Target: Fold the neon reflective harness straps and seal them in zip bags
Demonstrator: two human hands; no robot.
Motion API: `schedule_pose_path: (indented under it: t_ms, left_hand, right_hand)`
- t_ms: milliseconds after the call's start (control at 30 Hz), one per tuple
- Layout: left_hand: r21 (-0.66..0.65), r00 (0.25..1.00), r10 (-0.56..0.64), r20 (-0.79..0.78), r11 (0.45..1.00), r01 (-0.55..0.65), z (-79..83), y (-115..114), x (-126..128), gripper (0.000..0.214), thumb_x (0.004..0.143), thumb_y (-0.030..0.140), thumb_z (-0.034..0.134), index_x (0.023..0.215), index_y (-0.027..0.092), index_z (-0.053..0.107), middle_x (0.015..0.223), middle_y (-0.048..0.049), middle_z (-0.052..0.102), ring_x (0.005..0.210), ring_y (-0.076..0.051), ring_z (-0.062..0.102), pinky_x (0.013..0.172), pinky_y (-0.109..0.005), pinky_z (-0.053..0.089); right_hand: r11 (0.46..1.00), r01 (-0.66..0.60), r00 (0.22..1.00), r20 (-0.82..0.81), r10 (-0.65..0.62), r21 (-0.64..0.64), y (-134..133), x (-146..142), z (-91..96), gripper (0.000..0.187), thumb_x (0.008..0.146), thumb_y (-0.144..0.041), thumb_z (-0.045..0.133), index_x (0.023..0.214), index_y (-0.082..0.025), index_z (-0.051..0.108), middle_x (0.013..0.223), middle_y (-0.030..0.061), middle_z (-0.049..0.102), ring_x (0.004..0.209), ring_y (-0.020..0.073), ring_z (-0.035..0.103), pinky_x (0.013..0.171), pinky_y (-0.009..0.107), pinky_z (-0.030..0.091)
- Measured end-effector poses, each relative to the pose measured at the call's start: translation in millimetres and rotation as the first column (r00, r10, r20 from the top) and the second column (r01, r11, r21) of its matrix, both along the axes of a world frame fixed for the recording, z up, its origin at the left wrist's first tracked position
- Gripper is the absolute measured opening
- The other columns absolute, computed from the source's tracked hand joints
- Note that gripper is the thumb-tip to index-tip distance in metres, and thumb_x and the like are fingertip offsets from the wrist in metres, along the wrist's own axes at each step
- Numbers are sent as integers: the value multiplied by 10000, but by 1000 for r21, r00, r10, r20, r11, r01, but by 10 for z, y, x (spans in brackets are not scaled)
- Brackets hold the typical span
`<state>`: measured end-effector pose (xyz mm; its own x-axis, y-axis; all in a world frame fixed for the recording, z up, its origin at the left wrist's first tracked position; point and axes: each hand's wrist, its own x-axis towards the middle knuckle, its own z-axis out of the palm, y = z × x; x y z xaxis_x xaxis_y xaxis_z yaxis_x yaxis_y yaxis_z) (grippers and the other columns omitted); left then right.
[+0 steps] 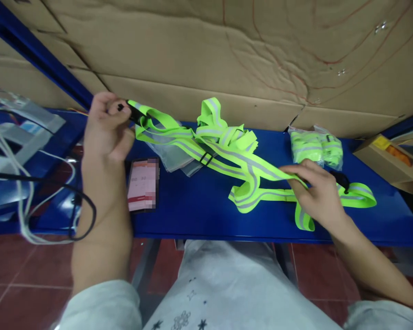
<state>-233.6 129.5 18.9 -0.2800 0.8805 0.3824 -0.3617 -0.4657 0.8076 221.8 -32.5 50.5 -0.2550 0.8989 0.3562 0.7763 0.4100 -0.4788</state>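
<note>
A neon yellow strap harness with grey reflective stripes lies spread across the blue shelf. My left hand is raised at the left and pinches the black buckle end of one strap. My right hand rests at the right, fingers closed on another strap of the same harness, close to a second black buckle. A clear plastic bag lies under the straps in the middle.
A phone lies on the shelf by my left wrist. A bagged, folded harness sits at the back right, an open cardboard box further right. Cables and plastic packets crowd the left. Cardboard sheets form the back wall.
</note>
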Motion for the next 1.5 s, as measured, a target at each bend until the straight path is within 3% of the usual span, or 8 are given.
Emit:
schedule_pose_path:
  t_ms: [133,267,433,600,933,1133,1333,1500]
  left_hand:
    - [-36,996,84,5,996,-84,-53,51,-22,348,663,-22,825,843,204,631,734,46,667,718,-97,602,745,-196,498]
    - [-84,994,100,43,992,-96,-115,127,-86,332,683,-71,742,838,202,635,664,54,627,660,-109,580,776,-227,500]
    - [-104,988,70,139,993,-55,-98,143,-89,299,719,-54,666,815,211,564,649,59,576,656,-100,584,789,-220,522]
    - [-86,973,28,229,996,-9,25,47,-88,301,656,-20,643,786,208,494,682,44,575,644,-93,574,731,-211,520]
    - [28,984,1,178,1000,-6,153,-103,-5,367,663,171,787,845,235,474,691,71,564,640,-116,574,710,-259,496]
    - [78,994,61,88,995,-68,108,-45,55,565,577,5,840,864,258,424,690,115,511,578,-87,514,684,-237,436]
    - [7,989,100,113,995,-102,83,-32,105,412,575,111,698,867,253,445,759,56,567,659,-127,549,679,-255,451]
    - [2,983,143,115,990,-144,146,-73,143,339,552,174,603,849,239,451,840,-8,598,719,-151,553,680,-266,461]
  right_hand:
    - [957,-281,928,275,252,72,-347,-169,-52,573,916,-35,434,1361,-300,677,1134,96,653,1014,233,665,818,361,563]
    - [811,-585,717,476,509,14,-525,-355,-284,565,973,-76,460,1510,-229,550,1534,96,560,1333,314,553,1055,498,504]
    - [736,-677,595,585,551,-6,-596,-403,-445,588,979,-90,458,1564,-137,475,1584,107,531,1165,279,650,932,454,568]
    - [793,-607,660,524,538,-50,-516,-286,-463,577,911,-48,464,1451,-197,600,1448,116,651,1023,283,726,803,447,623]
    - [892,-367,910,98,403,-263,-286,-46,-306,487,1051,-303,562,1529,-310,471,1480,87,618,1328,231,646,1101,412,584]
    - [812,-522,812,141,567,-260,-503,-200,-186,474,1063,-192,474,1514,-329,522,1487,69,602,1329,213,637,1057,383,612]
    - [754,-584,732,206,650,-301,-654,-333,-137,444,1081,-365,493,1512,-270,537,1493,81,609,1277,234,670,1015,409,632]
    - [840,-522,790,289,541,-146,-420,-327,-107,389,1082,-362,501,1441,-242,595,1448,84,649,1258,259,667,1012,439,587]
